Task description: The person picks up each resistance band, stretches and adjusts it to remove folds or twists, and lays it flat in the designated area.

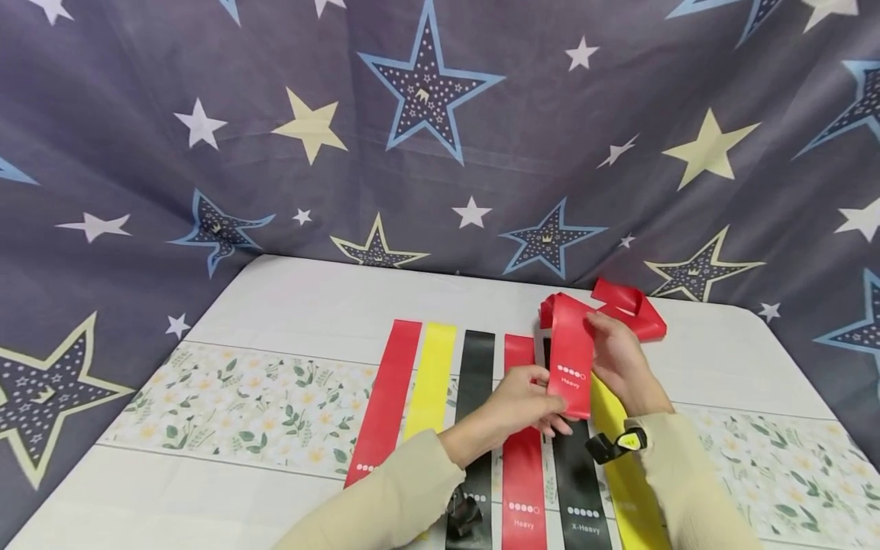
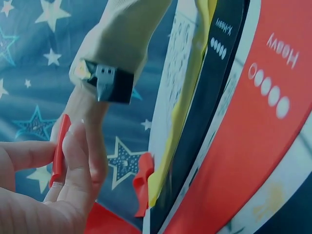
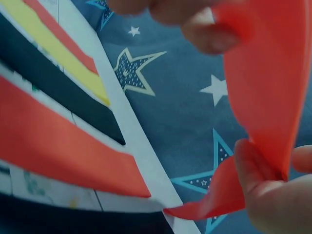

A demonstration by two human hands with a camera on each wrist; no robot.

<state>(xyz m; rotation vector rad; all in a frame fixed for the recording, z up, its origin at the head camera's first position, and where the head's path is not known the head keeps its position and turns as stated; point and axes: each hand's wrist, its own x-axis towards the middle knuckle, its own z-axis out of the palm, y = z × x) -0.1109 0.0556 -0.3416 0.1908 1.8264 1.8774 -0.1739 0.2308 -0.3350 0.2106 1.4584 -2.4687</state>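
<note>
Both hands hold a red resistance band [image 1: 572,336] marked "Heavy" above the right end of a row of flat bands. My left hand [image 1: 517,406] pinches its lower end between thumb and fingers; the left wrist view shows this red end [image 2: 59,151] edge-on. Higher up, my right hand [image 1: 622,359] grips the band's right edge between thumb and fingers. Its top folds over and back, and a loose red length [image 1: 635,309] lies crumpled at the table's back edge. Below the hands are a red "Heavy" band [image 1: 524,473] and a black "X-Heavy" band [image 1: 579,473].
A yellow band [image 1: 629,473] lies beneath the right forearm. Further left lie a black band [image 1: 476,374], a yellow band [image 1: 430,374] and a red band [image 1: 388,389], side by side. The white table [image 1: 227,305] has a floral strip; a starry cloth [image 1: 426,191] hangs behind.
</note>
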